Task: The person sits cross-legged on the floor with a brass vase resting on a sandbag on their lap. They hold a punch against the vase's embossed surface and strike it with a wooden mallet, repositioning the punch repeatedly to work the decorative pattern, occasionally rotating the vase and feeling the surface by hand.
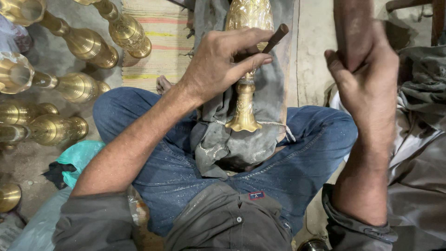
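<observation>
Brass vase (246, 56) lies on grey cloth (232, 144) across lap, centre. Left hand (223, 65) pinches dark chisel (275, 38) against vase. Right hand (367, 88) raised at right, closed around wooden mallet (355, 28). Advice: keep chisel steady, strike squarely, brace vase against lap.

Rough grey concrete floor (311, 56), dusty and stained. A striped woven mat (155, 37) in cream, red and yellow bands lies flat at the top centre. Along the left, several polished brass vases (83, 44) lie on their sides, near one another. A crumpled teal plastic bag (79, 158) sits at lower left beside a scrap of black cloth (55, 173). Light is soft and even.
</observation>
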A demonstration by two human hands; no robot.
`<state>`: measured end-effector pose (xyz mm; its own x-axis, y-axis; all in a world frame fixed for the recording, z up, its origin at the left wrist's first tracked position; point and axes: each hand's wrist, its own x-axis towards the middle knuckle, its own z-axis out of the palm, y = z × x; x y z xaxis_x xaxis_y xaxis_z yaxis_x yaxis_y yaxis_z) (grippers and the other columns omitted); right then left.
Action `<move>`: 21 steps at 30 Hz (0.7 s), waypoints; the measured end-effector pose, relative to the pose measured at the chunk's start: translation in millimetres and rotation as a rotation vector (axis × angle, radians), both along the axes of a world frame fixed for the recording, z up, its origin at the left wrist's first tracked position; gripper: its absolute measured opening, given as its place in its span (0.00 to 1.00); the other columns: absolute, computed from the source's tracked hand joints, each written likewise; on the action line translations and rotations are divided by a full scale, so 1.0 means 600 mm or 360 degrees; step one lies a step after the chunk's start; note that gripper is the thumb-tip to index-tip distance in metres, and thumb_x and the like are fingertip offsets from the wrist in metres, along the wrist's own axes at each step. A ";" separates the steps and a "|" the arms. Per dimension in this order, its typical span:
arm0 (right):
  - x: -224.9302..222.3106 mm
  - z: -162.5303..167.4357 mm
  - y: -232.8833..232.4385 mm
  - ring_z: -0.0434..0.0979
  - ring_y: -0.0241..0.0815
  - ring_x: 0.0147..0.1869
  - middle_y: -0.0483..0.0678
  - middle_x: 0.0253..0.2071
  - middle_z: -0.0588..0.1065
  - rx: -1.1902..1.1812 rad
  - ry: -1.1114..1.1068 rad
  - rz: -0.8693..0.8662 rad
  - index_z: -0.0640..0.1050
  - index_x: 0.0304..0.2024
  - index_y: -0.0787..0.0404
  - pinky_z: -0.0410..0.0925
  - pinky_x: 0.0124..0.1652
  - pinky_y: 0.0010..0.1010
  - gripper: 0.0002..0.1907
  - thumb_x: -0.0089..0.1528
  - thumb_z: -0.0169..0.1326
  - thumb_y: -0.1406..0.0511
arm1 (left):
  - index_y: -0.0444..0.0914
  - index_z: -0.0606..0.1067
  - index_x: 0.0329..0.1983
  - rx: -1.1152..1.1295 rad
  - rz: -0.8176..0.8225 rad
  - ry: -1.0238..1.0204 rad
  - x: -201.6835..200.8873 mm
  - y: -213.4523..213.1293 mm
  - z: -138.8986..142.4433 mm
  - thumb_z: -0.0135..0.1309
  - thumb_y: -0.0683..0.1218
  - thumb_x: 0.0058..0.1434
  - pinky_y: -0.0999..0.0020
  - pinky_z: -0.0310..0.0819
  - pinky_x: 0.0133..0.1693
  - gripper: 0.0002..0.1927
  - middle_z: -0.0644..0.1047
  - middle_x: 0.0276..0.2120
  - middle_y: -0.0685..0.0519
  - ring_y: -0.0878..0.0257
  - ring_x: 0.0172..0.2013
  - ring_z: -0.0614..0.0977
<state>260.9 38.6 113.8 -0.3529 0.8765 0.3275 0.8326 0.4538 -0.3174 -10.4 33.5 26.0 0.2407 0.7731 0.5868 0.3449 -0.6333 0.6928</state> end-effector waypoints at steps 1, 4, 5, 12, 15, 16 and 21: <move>0.000 0.000 -0.001 0.83 0.55 0.42 0.59 0.37 0.78 0.0061 -0.0194 0.0021 0.73 0.49 0.66 0.73 0.43 0.43 0.16 0.65 0.67 0.70 | 0.38 0.77 0.59 -0.0009 0.0005 0.0007 0.000 0.000 0.000 0.64 0.48 0.71 0.66 0.86 0.47 0.18 0.84 0.47 0.50 0.61 0.43 0.88; 0.000 -0.001 -0.002 0.83 0.55 0.44 0.59 0.39 0.78 -0.0018 0.0032 0.0008 0.72 0.48 0.66 0.73 0.43 0.43 0.15 0.66 0.66 0.69 | 0.38 0.78 0.58 -0.0058 -0.0006 0.0021 -0.001 0.001 0.002 0.64 0.48 0.70 0.66 0.86 0.45 0.17 0.84 0.45 0.50 0.62 0.40 0.88; 0.000 -0.002 -0.003 0.83 0.55 0.45 0.58 0.40 0.78 -0.0089 0.0238 -0.0008 0.71 0.47 0.66 0.73 0.42 0.42 0.16 0.67 0.66 0.68 | 0.38 0.78 0.58 -0.0089 -0.0020 0.0011 -0.003 0.000 0.003 0.64 0.48 0.70 0.66 0.85 0.44 0.17 0.84 0.44 0.50 0.62 0.40 0.88; 0.006 0.001 -0.007 0.83 0.60 0.47 0.62 0.41 0.79 0.0156 -0.0040 0.0167 0.71 0.46 0.70 0.74 0.45 0.45 0.14 0.64 0.64 0.74 | 0.37 0.77 0.60 -0.0070 -0.0046 -0.0034 -0.005 -0.003 0.006 0.63 0.48 0.72 0.65 0.84 0.45 0.18 0.83 0.45 0.50 0.62 0.41 0.87; 0.012 0.000 -0.004 0.83 0.58 0.47 0.60 0.39 0.79 0.0203 -0.0122 0.0148 0.71 0.45 0.70 0.74 0.45 0.43 0.13 0.64 0.63 0.75 | 0.37 0.77 0.60 0.0000 -0.0020 0.0002 -0.004 -0.001 0.003 0.63 0.48 0.73 0.65 0.84 0.46 0.17 0.83 0.47 0.50 0.61 0.42 0.88; 0.013 -0.003 -0.001 0.83 0.56 0.48 0.59 0.40 0.79 0.0172 -0.0058 0.0112 0.71 0.46 0.69 0.75 0.45 0.40 0.12 0.65 0.62 0.75 | 0.38 0.77 0.60 0.0011 -0.0014 0.0015 -0.003 0.002 0.001 0.63 0.48 0.72 0.66 0.84 0.46 0.17 0.84 0.46 0.50 0.62 0.41 0.88; 0.021 -0.007 0.002 0.84 0.51 0.43 0.57 0.37 0.78 0.0094 -0.0059 0.0192 0.73 0.44 0.68 0.75 0.44 0.38 0.10 0.68 0.64 0.75 | 0.38 0.77 0.59 -0.0037 -0.0004 0.0017 -0.002 0.005 -0.005 0.63 0.49 0.72 0.66 0.85 0.44 0.17 0.84 0.44 0.50 0.62 0.39 0.88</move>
<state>273.4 40.0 109.8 -0.4673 0.8067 0.3619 0.7817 0.5682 -0.2572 -11.8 36.4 22.9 0.2488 0.7859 0.5660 0.3505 -0.6179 0.7038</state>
